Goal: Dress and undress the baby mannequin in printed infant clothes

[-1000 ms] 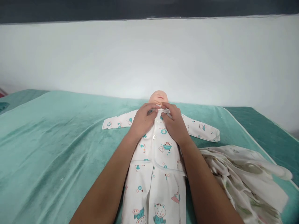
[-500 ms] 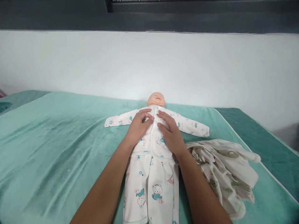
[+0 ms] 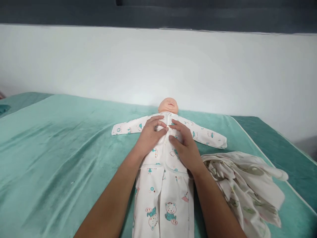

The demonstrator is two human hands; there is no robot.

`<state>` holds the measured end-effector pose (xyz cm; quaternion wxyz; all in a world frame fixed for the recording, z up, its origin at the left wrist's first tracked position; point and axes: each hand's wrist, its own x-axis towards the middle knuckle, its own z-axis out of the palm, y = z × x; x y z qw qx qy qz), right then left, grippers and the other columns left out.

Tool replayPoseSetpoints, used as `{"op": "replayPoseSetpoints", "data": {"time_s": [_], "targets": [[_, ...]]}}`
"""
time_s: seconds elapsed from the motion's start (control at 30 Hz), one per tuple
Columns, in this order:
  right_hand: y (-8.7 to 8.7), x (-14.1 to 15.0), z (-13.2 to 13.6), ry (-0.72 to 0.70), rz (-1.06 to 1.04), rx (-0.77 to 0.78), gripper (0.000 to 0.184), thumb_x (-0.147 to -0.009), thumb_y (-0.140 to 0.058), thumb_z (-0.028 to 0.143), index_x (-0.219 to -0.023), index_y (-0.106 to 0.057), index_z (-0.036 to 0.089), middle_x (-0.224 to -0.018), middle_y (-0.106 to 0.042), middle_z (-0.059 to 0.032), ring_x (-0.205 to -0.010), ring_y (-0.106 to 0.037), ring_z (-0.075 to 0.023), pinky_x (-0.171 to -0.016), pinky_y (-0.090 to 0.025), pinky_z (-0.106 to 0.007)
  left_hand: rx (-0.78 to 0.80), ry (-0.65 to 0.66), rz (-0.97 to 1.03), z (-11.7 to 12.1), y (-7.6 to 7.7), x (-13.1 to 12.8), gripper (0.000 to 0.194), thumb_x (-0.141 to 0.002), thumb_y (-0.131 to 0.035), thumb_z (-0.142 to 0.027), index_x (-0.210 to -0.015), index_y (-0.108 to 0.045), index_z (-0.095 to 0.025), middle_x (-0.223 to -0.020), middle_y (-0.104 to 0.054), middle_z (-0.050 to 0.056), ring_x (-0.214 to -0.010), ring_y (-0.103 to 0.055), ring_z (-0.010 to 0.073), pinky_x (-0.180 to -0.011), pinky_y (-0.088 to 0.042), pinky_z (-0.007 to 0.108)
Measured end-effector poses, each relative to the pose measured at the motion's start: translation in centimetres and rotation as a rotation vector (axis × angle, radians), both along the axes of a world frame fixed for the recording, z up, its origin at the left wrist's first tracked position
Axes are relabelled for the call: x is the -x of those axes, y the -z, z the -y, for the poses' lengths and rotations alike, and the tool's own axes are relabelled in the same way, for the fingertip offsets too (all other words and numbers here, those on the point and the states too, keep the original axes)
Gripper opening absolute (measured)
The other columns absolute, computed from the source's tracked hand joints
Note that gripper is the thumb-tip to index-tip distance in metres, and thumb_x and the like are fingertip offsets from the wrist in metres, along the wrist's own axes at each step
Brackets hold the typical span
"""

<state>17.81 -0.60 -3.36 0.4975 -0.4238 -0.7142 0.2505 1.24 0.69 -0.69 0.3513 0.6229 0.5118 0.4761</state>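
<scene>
A baby doll (image 3: 168,105) lies on its back, arms spread, in a white printed long-sleeved shirt (image 3: 158,157) and matching trousers (image 3: 177,191). My left hand (image 3: 151,135) is on the chest, thumb and forefinger pinched together at the shirt's front edge near a small button. Opposite it, my right hand (image 3: 185,142) rests on the other side of the shirt front. Its curved forefinger reaches the front edge beside my left fingertips, while its thumb lies lower on the cloth, apart from the forefinger. The fingertips partly cover the front edge.
A crumpled pale cloth (image 3: 247,188) with a green print lies right of the doll, near my right forearm. Everything lies on a teal bed cover (image 3: 61,148) with a darker border at the right. Behind the doll's head rises a white wall (image 3: 99,62).
The view has shifted slightly, so the doll and cloth sit a little further right. Both hands stay at the shirt front, my right fingers curled a little more.
</scene>
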Motion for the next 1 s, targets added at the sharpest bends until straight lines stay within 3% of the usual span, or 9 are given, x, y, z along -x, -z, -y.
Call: {"op": "replayPoseSetpoints", "data": {"time_s": [0.27,0.63,1.0], "targets": [[-0.1,0.0,0.1,-0.011,-0.030,0.019,0.031,-0.092,-0.060,0.024,-0.120,-0.069,0.035,-0.148,-0.057,0.0006,-0.144,-0.043,-0.0229,-0.122,-0.031,-0.051,0.017,0.080,0.131,-0.6,0.6,0.7,0.007,-0.084,-0.070,-0.031,-0.081,-0.069,-0.025,-0.148,-0.056,0.000,-0.138,-0.049,0.0263,-0.118,-0.035,0.047],[0.0,0.2,0.4,0.039,0.155,-0.045,0.039,-0.097,-0.051,0.024,-0.131,-0.069,0.032,-0.153,-0.053,-0.0008,-0.148,-0.038,-0.0257,-0.122,-0.033,-0.056,-0.011,0.086,0.157,-0.7,1.1,0.9,0.009,-0.087,-0.067,-0.033,-0.085,-0.073,-0.026,-0.146,-0.058,0.000,-0.138,-0.050,0.0244,-0.119,-0.034,0.044],[-0.1,0.5,0.7,0.146,0.008,-0.119,0.029,-0.094,-0.052,0.019,-0.108,-0.076,0.026,-0.132,-0.069,-0.0055,-0.128,-0.060,-0.0238,-0.112,-0.047,-0.049,-0.098,0.072,0.167,-0.5,1.5,0.9,0.011,-0.087,-0.070,-0.034,-0.091,-0.079,-0.029,-0.137,-0.065,0.000,-0.133,-0.055,0.0251,-0.114,-0.041,0.042]]}}
